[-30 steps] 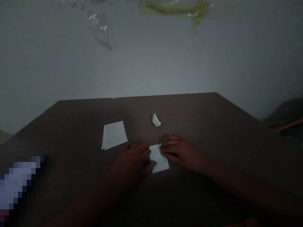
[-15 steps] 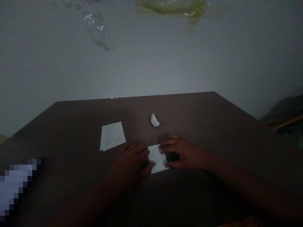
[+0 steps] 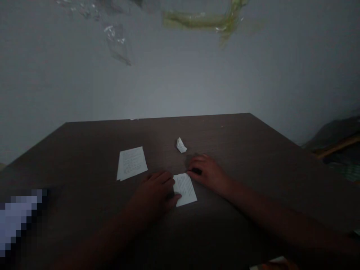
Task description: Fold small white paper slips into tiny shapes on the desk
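One small printed paper sheet (image 3: pixel 186 190) lies flat on the dark wood-grain counter (image 3: pixel 239 150), between the two hands and tilted a little. The left hand (image 3: pixel 156 191) is partly open over its left side, fingers bent at the upper left and thumb resting on the paper lower down, much as half a second ago. The right hand (image 3: pixel 208 173) has changed more: its thumb was by the lower right edge then, and now it is up at the top right corner with the curled fingers just beyond, so most of the right side and the printed lines show. Whether thumb and fingers pinch that corner, I cannot tell

Left of the sheet and a bit farther off, two overlapping printed sheets (image 3: pixel 132 163) rest flat, the lower one peeking out at the left. Beyond the right fingertips sits a small folded paper piece (image 3: pixel 181 145), touching neither hand. Both look unmoved on the counter

At the far left is a pixelated pale object (image 3: pixel 19 213). Behind the counter, the grey wall (image 3: pixel 182 78) carries yellowish tape (image 3: pixel 197 20) and clear film (image 3: pixel 116 41). Near the bottom edge, an orange-and-white thing (image 3: pixel 278 263) shows more than before
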### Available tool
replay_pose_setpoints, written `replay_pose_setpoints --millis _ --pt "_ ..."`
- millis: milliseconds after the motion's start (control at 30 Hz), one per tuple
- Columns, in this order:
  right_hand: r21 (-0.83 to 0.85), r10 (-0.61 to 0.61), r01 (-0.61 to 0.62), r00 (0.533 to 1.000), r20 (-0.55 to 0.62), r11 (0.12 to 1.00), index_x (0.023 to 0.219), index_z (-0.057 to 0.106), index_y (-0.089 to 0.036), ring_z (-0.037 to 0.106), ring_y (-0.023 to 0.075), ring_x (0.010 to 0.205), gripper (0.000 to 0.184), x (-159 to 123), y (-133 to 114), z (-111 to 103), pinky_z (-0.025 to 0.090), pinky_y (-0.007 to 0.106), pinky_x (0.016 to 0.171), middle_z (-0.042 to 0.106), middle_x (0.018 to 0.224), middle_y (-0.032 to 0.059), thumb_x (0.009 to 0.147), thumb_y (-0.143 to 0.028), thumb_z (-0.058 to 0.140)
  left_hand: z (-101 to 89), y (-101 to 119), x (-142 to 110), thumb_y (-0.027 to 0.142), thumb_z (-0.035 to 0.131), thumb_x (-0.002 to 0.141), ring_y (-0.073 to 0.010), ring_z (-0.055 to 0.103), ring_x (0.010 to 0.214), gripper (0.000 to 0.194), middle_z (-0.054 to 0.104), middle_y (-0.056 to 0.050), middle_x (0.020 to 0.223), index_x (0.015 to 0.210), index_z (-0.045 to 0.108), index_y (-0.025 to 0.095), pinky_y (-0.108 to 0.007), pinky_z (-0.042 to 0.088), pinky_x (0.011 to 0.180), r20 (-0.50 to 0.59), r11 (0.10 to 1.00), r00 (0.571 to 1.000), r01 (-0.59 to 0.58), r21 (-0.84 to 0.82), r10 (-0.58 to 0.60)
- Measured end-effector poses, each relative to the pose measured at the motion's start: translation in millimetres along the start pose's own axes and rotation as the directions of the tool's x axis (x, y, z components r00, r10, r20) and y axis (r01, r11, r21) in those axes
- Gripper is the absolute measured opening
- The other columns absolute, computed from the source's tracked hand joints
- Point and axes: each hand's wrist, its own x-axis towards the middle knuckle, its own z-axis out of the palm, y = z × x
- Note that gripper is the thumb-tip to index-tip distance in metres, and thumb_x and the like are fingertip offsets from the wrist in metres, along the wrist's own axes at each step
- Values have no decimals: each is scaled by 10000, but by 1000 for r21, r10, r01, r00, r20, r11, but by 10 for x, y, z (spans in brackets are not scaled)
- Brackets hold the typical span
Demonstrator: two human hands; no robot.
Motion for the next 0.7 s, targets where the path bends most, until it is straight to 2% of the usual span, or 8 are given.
replay_pose_setpoints --millis 133,300,433,567,700 --pt "18 -77 77 996 38 997 1103 815 -220 729 253 1118 96 -8 -21 -51 519 458 1079 804 1163 80 1031 -172 773 -8 -5 -13 246 841 977 -360 747 1191 190 781 -106 1264 1142 764 196 -603 592 1073 -22 1000 1000 1 1 -1" --pt "74 -214 206 969 123 976 1057 816 -213 716 261 1136 92 -108 -95 -126 536 459 1088 796 1185 97 1040 -177 732 6 -34 -53 264 840 988 -370 739 1244 265 766 -137 1359 1220 753 169 -597 591 1088 -50 999 998 -22 23 23" --pt "93 -287 275 945 158 957 1079 806 -210 711 282 1176 111 -216 -144 -156 547 487 1107 791 1226 117 1017 -168 723 33 -14 -94 172 777 1017 -339 712 1333 322 754 -105 1440 1334 728 200 -551 547 1159 -97 992 987 -122 33 125" --pt "87 -278 266 943 185 960 1128 789 -219 718 282 1174 137 -252 -161 -173 549 510 1126 789 1216 109 1026 -175 709 62 46 -120 45 688 1023 -283 736 1303 365 799 -42 1374 1322 750 246 -501 505 1199 -53 973 971 -231 25 232" --pt "58 -256 250 946 196 967 1203 775 -212 717 291 1200 181 -269 -207 -170 520 543 1171 777 1249 112 1030 -206 724 75 108 -140 172 739 1037 -338 722 1331 266 782 -102 1414 1300 755 205 -595 481 1216 -73 986 984 -165 10 165"
